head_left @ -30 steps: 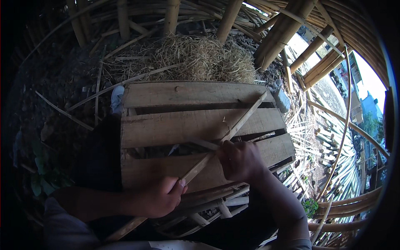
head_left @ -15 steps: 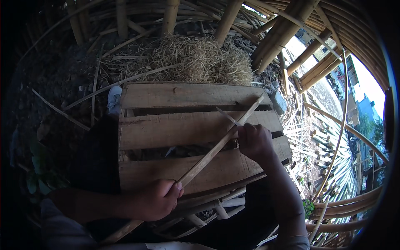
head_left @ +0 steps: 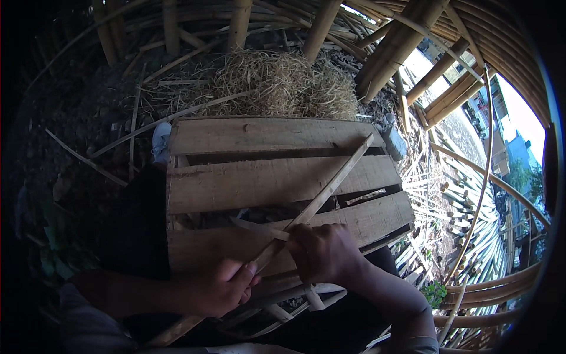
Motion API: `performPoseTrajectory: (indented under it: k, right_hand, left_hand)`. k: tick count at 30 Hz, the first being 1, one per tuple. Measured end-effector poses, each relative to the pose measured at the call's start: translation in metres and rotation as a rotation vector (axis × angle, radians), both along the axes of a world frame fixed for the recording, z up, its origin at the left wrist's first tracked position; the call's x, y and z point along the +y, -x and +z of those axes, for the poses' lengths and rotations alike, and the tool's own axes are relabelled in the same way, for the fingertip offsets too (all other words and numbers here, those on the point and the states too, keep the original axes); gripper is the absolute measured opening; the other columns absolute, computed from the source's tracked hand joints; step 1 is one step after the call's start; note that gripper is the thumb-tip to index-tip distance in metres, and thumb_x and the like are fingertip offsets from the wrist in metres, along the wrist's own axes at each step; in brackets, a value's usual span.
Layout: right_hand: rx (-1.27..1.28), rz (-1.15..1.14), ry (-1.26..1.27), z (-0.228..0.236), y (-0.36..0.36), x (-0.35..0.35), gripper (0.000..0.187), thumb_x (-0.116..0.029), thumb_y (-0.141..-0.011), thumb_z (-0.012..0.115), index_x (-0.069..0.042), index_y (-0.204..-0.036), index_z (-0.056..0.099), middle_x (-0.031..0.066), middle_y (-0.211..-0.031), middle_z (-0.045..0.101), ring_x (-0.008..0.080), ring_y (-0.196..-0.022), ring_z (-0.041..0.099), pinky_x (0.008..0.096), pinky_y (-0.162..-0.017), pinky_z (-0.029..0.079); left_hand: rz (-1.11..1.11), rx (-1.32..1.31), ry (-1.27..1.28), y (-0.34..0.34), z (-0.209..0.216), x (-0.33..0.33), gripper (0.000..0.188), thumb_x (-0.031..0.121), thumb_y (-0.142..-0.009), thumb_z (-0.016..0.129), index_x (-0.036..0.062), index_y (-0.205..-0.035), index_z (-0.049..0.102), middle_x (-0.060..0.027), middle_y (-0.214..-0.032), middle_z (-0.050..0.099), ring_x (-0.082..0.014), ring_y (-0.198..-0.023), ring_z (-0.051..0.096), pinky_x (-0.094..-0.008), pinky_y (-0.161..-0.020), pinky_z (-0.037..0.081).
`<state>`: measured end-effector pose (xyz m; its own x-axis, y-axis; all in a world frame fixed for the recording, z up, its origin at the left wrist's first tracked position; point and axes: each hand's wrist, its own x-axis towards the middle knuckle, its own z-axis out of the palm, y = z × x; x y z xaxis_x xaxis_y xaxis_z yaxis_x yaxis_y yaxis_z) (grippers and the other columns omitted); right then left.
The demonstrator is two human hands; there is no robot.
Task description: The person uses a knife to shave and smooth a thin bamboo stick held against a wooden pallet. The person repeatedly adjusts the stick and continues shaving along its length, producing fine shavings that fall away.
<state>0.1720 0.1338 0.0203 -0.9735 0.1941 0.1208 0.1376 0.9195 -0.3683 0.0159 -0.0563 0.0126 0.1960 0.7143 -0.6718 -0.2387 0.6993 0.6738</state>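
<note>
A long, narrow bamboo strip (head_left: 333, 184) slants across a slatted wooden crate top (head_left: 253, 184), its far end resting at the upper right. My left hand (head_left: 227, 287) is closed around the strip at the crate's near edge, and the strip's tail runs back below that wrist. In my right hand (head_left: 324, 251) is a knife (head_left: 256, 227); its blade lies across the strip and points left. The knife's handle is hidden inside my fingers. Only a short stretch of strip separates the two hands.
Beyond the crate lies a heap of dry shavings (head_left: 277, 82) among bamboo posts (head_left: 240, 26). A pile of cut bamboo poles (head_left: 471, 218) spreads out at the right. My shoe (head_left: 160, 141) rests by the crate's far left corner. Loose strips (head_left: 85, 156) lie on the ground.
My right hand has drawn the knife along the strip toward me, from near the middle of the crate to close beside my left hand. The left hand keeps its grip in about the same place.
</note>
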Motion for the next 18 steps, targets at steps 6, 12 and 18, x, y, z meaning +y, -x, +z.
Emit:
performPoseTrajectory:
  k: [6, 12, 18]
  right_hand:
    - [0.115, -0.152, -0.383, -0.010, -0.002, 0.018, 0.014, -0.013, -0.093, 0.064, -0.003, -0.082, 0.062, 0.0098, -0.054, 0.054, 0.0286, -0.044, 0.061, 0.0403, -0.040, 0.046]
    - [0.297, -0.063, -0.414, -0.029, -0.005, 0.058, 0.025, -0.019, -0.094, 0.064, -0.005, -0.075, 0.056, 0.0097, -0.049, 0.051, 0.0306, -0.039, 0.058, 0.0421, -0.039, 0.048]
    - [0.087, 0.026, -0.123, 0.000, -0.008, 0.011, 0.015, -0.010, -0.092, 0.066, -0.004, -0.082, 0.056, 0.0081, -0.053, 0.050, 0.0292, -0.040, 0.057, 0.0427, -0.039, 0.046]
  left_hand:
    - [-0.004, 0.027, -0.036, 0.003, 0.002, -0.001, 0.037, 0.040, -0.113, 0.028, 0.0082, -0.106, 0.047, 0.0052, -0.072, 0.043, -0.0033, -0.053, 0.040, -0.0216, -0.044, 0.040]
    - [0.038, 0.016, -0.066, 0.005, 0.004, -0.001, 0.039, 0.039, -0.113, 0.026, 0.0069, -0.108, 0.048, 0.0049, -0.071, 0.042, -0.0034, -0.053, 0.040, -0.0204, -0.045, 0.041]
    - [-0.017, 0.042, -0.042, 0.003, -0.001, -0.002, 0.040, 0.040, -0.113, 0.026, 0.0064, -0.107, 0.048, 0.0039, -0.071, 0.044, -0.0033, -0.052, 0.040, -0.0211, -0.044, 0.040]
